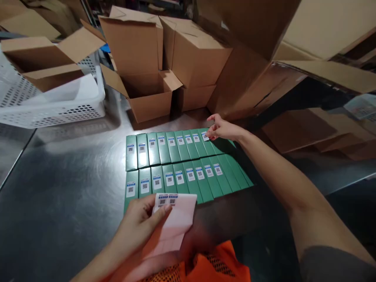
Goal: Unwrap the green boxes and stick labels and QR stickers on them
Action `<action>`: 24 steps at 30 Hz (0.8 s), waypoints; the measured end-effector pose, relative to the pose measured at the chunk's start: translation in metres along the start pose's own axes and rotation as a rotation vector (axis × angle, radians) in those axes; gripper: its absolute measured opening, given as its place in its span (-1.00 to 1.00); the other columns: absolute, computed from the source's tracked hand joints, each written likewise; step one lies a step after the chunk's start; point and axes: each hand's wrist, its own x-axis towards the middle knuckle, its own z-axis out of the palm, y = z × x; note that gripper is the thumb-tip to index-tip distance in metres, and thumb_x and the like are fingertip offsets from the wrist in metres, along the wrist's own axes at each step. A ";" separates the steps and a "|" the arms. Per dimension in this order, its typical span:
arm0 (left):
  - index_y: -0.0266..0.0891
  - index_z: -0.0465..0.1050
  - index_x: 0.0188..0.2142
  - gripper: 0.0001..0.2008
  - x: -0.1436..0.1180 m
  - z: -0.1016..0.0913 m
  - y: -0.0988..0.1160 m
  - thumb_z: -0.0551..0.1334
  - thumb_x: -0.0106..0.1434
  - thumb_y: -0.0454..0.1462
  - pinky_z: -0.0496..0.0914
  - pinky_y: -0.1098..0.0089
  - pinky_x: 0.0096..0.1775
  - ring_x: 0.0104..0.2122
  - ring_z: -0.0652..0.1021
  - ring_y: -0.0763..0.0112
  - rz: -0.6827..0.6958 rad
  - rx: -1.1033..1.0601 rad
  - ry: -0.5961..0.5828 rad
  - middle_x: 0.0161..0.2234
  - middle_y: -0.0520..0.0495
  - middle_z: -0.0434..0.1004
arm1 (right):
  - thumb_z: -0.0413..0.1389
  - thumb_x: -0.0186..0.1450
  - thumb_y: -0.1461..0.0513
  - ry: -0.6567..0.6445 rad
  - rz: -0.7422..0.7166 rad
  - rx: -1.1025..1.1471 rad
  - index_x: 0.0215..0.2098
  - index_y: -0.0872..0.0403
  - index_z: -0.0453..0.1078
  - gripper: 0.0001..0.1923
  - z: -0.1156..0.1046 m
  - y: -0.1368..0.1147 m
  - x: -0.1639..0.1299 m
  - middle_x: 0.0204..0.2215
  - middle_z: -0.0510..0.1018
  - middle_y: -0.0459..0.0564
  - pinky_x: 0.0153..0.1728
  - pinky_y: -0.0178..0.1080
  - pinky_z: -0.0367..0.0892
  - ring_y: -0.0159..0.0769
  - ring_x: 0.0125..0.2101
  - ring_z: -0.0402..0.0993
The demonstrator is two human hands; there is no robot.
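Observation:
My left hand [143, 219] grips a white label sheet [179, 215], thumb on top, with two QR stickers left near its upper edge. Beyond it, two rows of narrow green boxes [173, 150] stand side by side on the metal table. Most of them carry a white-and-blue QR sticker [157, 182]; a few at the right end of the near row are bare. Over the far row's right part, my right hand [219, 128] pinches a QR sticker [205, 136], which lies at or against the top of a green box. My right hand and forearm hide some boxes there.
Behind the green boxes stands an open cardboard box [151, 103], with a taller carton [194, 58] beside it. A white perforated basket [73, 111] holding another cardboard box is at the left. Flattened cardboard [320, 129] lies at the right. Orange cloth [220, 262] shows at the bottom.

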 end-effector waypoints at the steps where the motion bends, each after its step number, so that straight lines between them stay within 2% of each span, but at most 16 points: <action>1: -0.30 0.54 -0.47 -0.64 0.000 0.000 -0.001 0.31 0.15 -0.02 0.30 0.48 -0.49 -0.52 0.44 0.38 -0.006 0.018 -0.014 -0.55 -0.06 0.51 | 0.23 0.13 0.47 -0.005 0.011 -0.015 -0.13 -0.02 0.01 -0.45 0.001 -0.001 0.000 -0.62 0.44 -0.26 -0.52 -0.35 0.31 -0.37 -0.60 0.37; 7: -0.30 0.55 -0.44 -0.61 0.000 -0.001 -0.001 0.26 0.19 0.02 0.32 0.46 -0.47 -0.50 0.46 0.35 -0.037 0.058 -0.060 -0.50 -0.10 0.54 | 0.26 0.11 0.42 0.021 0.030 -0.126 -0.11 -0.01 0.02 -0.43 0.005 -0.002 0.004 -0.59 0.44 -0.23 -0.47 -0.29 0.37 -0.30 -0.56 0.43; 9: -0.29 0.56 -0.45 -0.64 0.000 -0.001 0.001 0.30 0.16 0.00 0.31 0.47 -0.48 -0.51 0.46 0.35 -0.041 0.031 -0.047 -0.52 -0.08 0.54 | 0.29 0.10 0.39 0.061 0.052 -0.257 -0.07 0.02 0.05 -0.41 0.004 -0.006 0.008 -0.58 0.43 -0.20 -0.45 -0.24 0.39 -0.25 -0.53 0.45; 11: -0.28 0.57 -0.45 -0.66 0.000 -0.001 0.002 0.32 0.14 -0.02 0.30 0.48 -0.49 -0.51 0.46 0.35 -0.041 0.000 -0.029 -0.52 -0.07 0.54 | 0.38 0.04 0.30 0.149 0.065 -0.518 -0.07 0.04 0.14 -0.39 0.001 -0.013 0.009 -0.51 0.44 -0.13 -0.40 -0.18 0.39 -0.16 -0.45 0.48; 13: -0.28 0.58 -0.42 -0.67 0.000 0.000 0.003 0.32 0.15 -0.02 0.30 0.47 -0.48 -0.49 0.47 0.34 -0.039 -0.020 -0.028 -0.50 -0.07 0.55 | 0.47 -0.06 0.19 0.284 0.011 -0.777 -0.13 0.05 0.25 -0.36 0.003 -0.020 0.004 -0.44 0.45 -0.06 -0.31 -0.12 0.37 -0.05 -0.33 0.48; 15: -0.29 0.57 -0.41 -0.65 0.000 0.000 0.002 0.29 0.17 -0.01 0.29 0.47 -0.46 -0.48 0.46 0.34 -0.036 -0.018 -0.033 -0.49 -0.08 0.54 | 0.47 -0.05 0.11 0.368 -0.138 -0.805 -0.18 0.06 0.32 -0.42 0.014 -0.025 -0.013 -0.42 0.44 -0.06 -0.27 -0.13 0.34 -0.07 -0.29 0.46; 16: -0.30 0.55 -0.41 -0.63 0.000 0.000 0.001 0.28 0.19 0.00 0.29 0.47 -0.45 -0.48 0.45 0.35 -0.035 -0.008 -0.035 -0.49 -0.08 0.53 | 0.44 0.01 0.08 0.340 -0.231 -0.711 -0.19 0.06 0.35 -0.49 0.024 -0.025 -0.026 -0.42 0.43 -0.07 -0.28 -0.16 0.34 -0.13 -0.31 0.45; 17: -0.31 0.54 -0.42 -0.62 0.000 0.000 0.000 0.27 0.20 0.01 0.28 0.47 -0.45 -0.48 0.44 0.36 -0.035 0.000 -0.034 -0.50 -0.08 0.52 | 0.39 0.10 0.06 0.260 -0.323 -0.572 -0.19 0.06 0.39 -0.57 0.037 -0.024 -0.041 -0.43 0.43 -0.09 -0.31 -0.19 0.34 -0.20 -0.35 0.44; 19: -0.32 0.53 -0.41 -0.59 0.001 0.000 -0.001 0.25 0.21 0.02 0.27 0.46 -0.45 -0.49 0.41 0.38 -0.037 0.005 -0.026 -0.50 -0.07 0.49 | 0.33 0.19 0.05 -0.015 -0.478 -0.315 -0.19 0.05 0.46 -0.67 0.066 -0.019 -0.074 -0.37 0.47 -0.08 -0.30 -0.24 0.35 -0.27 -0.34 0.45; 21: -0.33 0.52 -0.40 -0.59 0.001 0.000 -0.001 0.24 0.21 0.02 0.27 0.46 -0.43 -0.48 0.40 0.39 -0.040 -0.007 -0.015 -0.49 -0.07 0.48 | 0.34 0.19 0.06 -0.188 -0.594 -0.207 -0.21 0.02 0.50 -0.71 0.094 -0.011 -0.104 -0.28 0.49 -0.06 -0.25 -0.25 0.36 -0.29 -0.26 0.45; 22: -0.33 0.52 -0.40 -0.60 0.001 0.000 -0.002 0.25 0.21 0.01 0.26 0.46 -0.43 -0.48 0.39 0.39 -0.040 -0.013 -0.011 -0.49 -0.06 0.48 | 0.35 0.19 0.08 -0.207 -0.643 -0.174 -0.21 0.01 0.52 -0.73 0.106 -0.007 -0.115 -0.26 0.50 -0.05 -0.24 -0.25 0.36 -0.29 -0.24 0.45; 24: -0.32 0.51 -0.41 -0.62 0.001 0.000 -0.001 0.25 0.20 0.00 0.25 0.46 -0.42 -0.47 0.38 0.40 -0.036 -0.013 -0.013 -0.49 -0.04 0.46 | 0.36 0.20 0.14 -0.154 -0.746 -0.120 -0.21 0.01 0.53 -0.77 0.125 0.002 -0.125 -0.28 0.50 -0.05 -0.23 -0.24 0.36 -0.29 -0.24 0.44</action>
